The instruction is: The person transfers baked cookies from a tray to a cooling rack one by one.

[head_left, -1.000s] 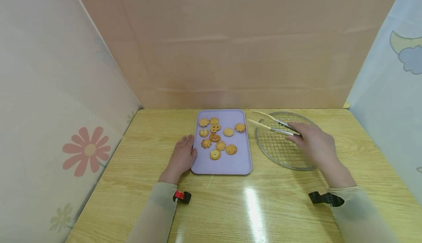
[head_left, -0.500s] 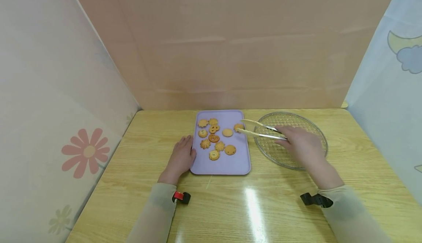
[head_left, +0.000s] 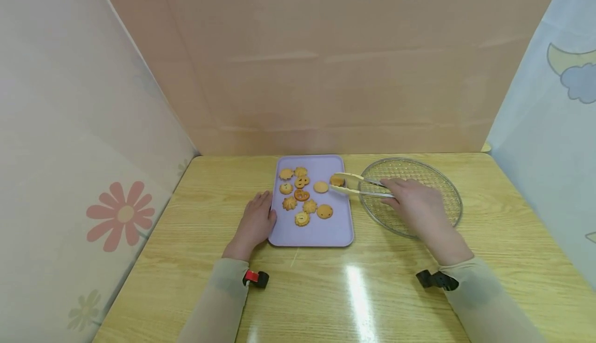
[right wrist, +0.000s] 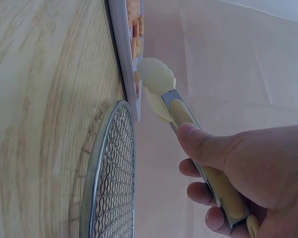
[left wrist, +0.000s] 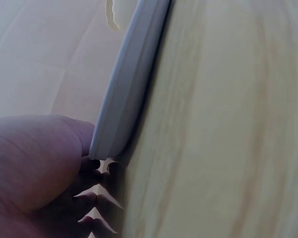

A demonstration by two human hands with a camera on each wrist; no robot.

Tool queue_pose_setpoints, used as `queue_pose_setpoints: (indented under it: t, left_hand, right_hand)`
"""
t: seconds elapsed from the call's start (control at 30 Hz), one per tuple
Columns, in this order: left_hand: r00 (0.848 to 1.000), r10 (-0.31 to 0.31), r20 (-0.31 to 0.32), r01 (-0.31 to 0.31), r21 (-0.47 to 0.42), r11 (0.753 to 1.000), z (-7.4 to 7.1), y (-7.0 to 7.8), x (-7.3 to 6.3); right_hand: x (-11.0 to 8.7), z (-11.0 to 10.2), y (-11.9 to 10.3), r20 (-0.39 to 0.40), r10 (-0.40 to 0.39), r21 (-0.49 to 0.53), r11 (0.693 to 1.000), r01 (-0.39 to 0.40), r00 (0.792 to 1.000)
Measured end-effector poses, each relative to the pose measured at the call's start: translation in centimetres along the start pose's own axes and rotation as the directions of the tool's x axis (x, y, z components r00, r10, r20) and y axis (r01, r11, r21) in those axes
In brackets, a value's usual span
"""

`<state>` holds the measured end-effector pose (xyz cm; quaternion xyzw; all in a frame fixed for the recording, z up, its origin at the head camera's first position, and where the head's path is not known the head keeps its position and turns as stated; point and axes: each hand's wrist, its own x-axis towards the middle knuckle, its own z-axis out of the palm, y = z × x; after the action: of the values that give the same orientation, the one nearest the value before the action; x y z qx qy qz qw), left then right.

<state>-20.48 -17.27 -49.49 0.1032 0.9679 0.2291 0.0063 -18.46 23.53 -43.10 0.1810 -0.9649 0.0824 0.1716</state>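
At the purple tray (head_left: pixel 304 237), left hand (head_left: pixel 256 219) relaxed, right hand (head_left: pixel 421 206) curled round parted tongs (right wrist: pixel 181 111) astride a cookie (head_left: pixel 337 180), this pickup seemingly needs a squeeze!

A head-worn camera looks forward and down, from farthest off, over the whole width of the table (head_left: pixel 396 299) to the wall (head_left: pixel 316 63) behind. The left-wrist view, close in and low, looks past the left hand (head_left: pixel 253 222) along the tray (head_left: pixel 307 237), turned sideways with the tabletop on its right. The right-wrist view, also close and sideways, tabletop on its left, looks past the right hand (head_left: pixel 417 203). All three share the tray; head and right wrist share the tongs (head_left: pixel 368 193) and rack (head_left: pixel 391 218).
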Motion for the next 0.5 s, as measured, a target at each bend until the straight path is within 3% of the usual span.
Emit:
queue_pose_setpoints:
  t: [0.5]
  left_hand:
    - [1.000, -0.002, 0.003, 0.002, -0.001, 1.000, 0.05, -0.02, 0.05]
  right_hand:
    - [0.41, 0.33, -0.55, 0.027, 0.010, -0.058, 0.998, -0.009, 1.000]
